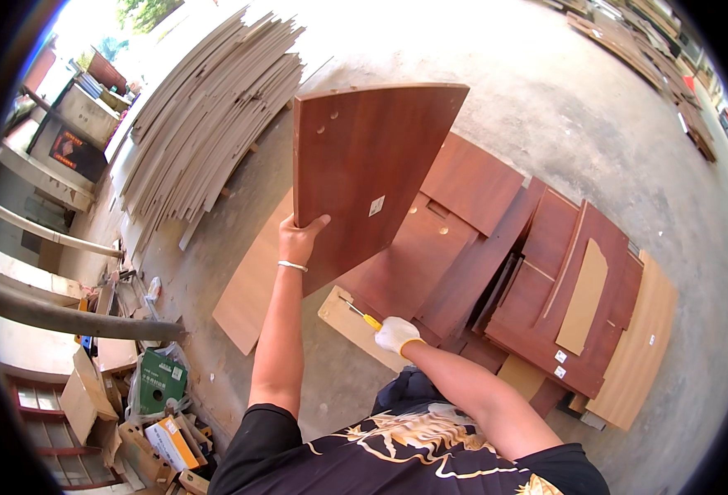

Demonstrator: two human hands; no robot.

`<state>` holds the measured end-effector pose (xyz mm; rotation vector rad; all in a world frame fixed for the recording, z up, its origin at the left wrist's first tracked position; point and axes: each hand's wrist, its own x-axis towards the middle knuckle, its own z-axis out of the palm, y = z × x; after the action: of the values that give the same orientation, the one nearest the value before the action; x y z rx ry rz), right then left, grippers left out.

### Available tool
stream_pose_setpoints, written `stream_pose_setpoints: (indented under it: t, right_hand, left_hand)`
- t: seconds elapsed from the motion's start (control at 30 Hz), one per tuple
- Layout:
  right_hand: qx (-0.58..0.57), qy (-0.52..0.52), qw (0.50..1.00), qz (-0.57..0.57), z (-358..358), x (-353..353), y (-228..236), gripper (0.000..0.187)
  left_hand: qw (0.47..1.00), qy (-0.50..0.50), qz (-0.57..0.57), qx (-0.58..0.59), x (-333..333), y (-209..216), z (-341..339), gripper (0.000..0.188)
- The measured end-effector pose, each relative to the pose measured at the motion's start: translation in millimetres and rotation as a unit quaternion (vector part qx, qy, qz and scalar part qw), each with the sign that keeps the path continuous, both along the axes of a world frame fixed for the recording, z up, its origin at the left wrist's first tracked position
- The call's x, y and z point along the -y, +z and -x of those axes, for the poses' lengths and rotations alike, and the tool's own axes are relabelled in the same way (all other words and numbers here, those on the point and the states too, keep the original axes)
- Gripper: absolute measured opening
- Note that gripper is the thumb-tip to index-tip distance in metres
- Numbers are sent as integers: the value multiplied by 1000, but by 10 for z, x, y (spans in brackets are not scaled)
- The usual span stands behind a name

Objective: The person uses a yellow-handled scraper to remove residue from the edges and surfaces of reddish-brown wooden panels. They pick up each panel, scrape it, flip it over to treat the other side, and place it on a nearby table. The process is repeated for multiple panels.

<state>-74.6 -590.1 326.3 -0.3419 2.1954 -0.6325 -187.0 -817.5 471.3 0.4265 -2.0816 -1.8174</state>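
The left hand point(300, 239) is clamped on the edge of a reddish-brown wooden panel point(364, 157), thumb on its labelled face, holding it upright near a pile of similar furniture panels point(475, 186) on the concrete floor point(537, 107). The white-gloved right hand point(398, 334) is closed around a yellow-handled screwdriver point(371, 322), its shaft pointing up-left, above a pale board point(356, 332).

Panel point(364, 173) left of screwdriver point(370, 321); planks point(207, 120) beyond, left
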Motion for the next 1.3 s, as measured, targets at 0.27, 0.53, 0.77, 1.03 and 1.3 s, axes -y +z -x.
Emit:
stream_pose_setpoints:
  t: [0.27,0.53,0.77,1.03,1.3]
  right_hand:
    - [14,26,1000,9,10,611,-234,34]
    - [18,-205,977,-49,572,114,-650,31]
    - [178,-274,944,-50,1459,-301,-696,30]
    - [191,-244,950,-32,1581,-330,-826,25]
    - [181,130,970,91,451,152,110,32]
  left_hand:
    - [999,51,-10,1,4,-28,-58,20]
    - [996,83,-25,20,58,-30,-209,16]
    - [994,103,-35,1,131,-81,-283,18]
    - [995,84,-54,8,255,-116,-303,17]
    - [995,56,-81,32,434,-289,-446,17]
